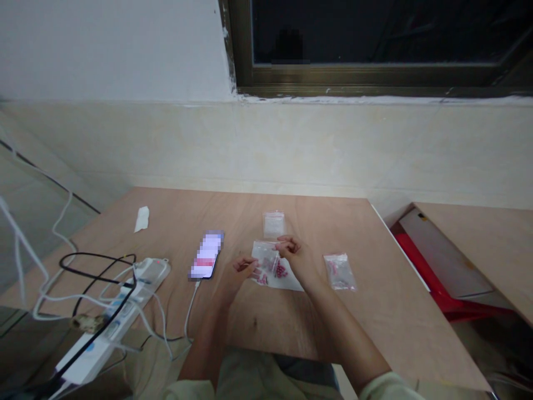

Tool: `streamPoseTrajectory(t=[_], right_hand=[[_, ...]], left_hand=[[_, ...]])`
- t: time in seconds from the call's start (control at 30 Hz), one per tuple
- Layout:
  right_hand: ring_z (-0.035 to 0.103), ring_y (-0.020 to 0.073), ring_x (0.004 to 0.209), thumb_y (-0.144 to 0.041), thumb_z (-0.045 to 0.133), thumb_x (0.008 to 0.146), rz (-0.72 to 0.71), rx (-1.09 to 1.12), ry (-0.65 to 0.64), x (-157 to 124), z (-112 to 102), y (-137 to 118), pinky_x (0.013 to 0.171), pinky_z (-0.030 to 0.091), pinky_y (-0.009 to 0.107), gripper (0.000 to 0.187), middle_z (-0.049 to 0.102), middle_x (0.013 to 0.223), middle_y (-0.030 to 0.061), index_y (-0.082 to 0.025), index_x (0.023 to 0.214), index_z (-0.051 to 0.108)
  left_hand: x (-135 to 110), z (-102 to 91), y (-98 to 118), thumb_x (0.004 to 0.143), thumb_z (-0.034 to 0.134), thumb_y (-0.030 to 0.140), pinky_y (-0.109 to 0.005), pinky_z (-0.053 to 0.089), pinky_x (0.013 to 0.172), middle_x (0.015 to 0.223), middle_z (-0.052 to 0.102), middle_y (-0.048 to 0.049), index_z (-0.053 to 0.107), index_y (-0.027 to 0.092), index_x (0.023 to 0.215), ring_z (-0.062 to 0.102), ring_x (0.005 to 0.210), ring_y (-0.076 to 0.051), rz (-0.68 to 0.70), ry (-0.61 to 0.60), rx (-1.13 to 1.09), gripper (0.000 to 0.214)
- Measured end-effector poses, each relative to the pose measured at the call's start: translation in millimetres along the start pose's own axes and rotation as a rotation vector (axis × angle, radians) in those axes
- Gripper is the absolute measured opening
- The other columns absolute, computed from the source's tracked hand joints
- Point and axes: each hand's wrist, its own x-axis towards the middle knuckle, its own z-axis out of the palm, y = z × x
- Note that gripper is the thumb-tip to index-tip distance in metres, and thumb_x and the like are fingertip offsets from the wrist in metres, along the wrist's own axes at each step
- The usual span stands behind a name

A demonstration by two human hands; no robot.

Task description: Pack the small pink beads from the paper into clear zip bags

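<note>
item 1: my left hand (242, 270), at the middle of the worktop (266, 328), fingers curled in at the left edge of the small clear bag (268, 259). it touches the bag; i cannot tell whether it really grips it.

item 2: my right hand (292, 251), at 2 o'clock from the left hand, thumb and fingertips pinched together on the bag's top edge.

item 3: small clear bag, between the two hands, lifted at its top, lower end down on a white sheet (291, 283). pink pieces (280, 271) show at its lower part and on the sheet; which are inside i cannot tell.

item 4: a second bag (273, 224), flat, near, at 12 o'clock from the hands.

item 5: a third bag (340, 271) with pink contents, flat, at 3 o'clock, apart from my right wrist.

item 6: phone (207, 255), screen lit, at 9 o'clock, just beside the left hand, a white cable running from its near end.

item 7: power strip (144, 280) with white and black cables, at 9 o'clock, on the worktop's left edge.

item 8: white paper scrap (142, 218), at 10 o'clock, well apart.
</note>
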Motion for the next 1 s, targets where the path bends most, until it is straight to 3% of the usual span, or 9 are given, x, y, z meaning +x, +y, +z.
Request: streamPoseTrajectory(t=[0.2, 0.33, 0.57, 1.0], right_hand=[[0.054, 0.0162, 0.067, -0.028, 0.051, 0.067, 0.025, -0.530, 0.072, -9, -14, 31, 0.062, 0.041, 0.027, 0.017, 0.060, 0.075, 0.0078, -0.014, 0.073, 0.057], [0.054, 0.0200, 0.079, -0.022, 0.051, 0.069, 0.024, -0.780, 0.029, -24, -20, 54, 0.072, 0.040, 0.030, 0.015, 0.059, 0.083, 0.0119, -0.012, 0.077, 0.059], [0.053, 0.0176, 0.081, -0.015, 0.051, 0.069, -0.030, -0.829, -0.027, -38, -27, 72, 0.073, 0.040, 0.025, 0.015, 0.057, 0.086, 0.0100, -0.013, 0.081, 0.058], [0.054, 0.0175, 0.075, -0.017, 0.044, 0.073, -0.056, -0.789, 0.031, -41, -29, 69, 0.068, 0.040, 0.027, 0.014, 0.058, 0.078, 0.0084, -0.015, 0.072, 0.058]], left_hand=[[-2, -6.2, -3, 0.056, 0.067, 0.034, -0.025, 0.049, 0.056, 0.062, 0.063, 0.0004, 0.059, 0.013, 0.069, 0.060, 0.056, -0.013, -0.010, 0.066, -0.030, 0.026], [-1, -9.5, -2, 0.055, 0.068, 0.034, -0.024, 0.049, 0.055, 0.060, 0.062, 0.0008, 0.059, 0.014, 0.068, 0.060, 0.057, -0.014, 0.015, 0.127, 0.000, 0.025], [3, -6.9, 7, 0.053, 0.068, 0.036, -0.027, 0.050, 0.057, 0.060, 0.063, 0.0009, 0.060, 0.014, 0.066, 0.060, 0.055, -0.014, 0.010, 0.121, -0.034, 0.026], [-7, -7.4, -7, 0.056, 0.067, 0.032, -0.024, 0.046, 0.056, 0.060, 0.062, 0.0009, 0.061, 0.014, 0.068, 0.059, 0.058, -0.014, -0.049, 0.106, -0.009, 0.022]])
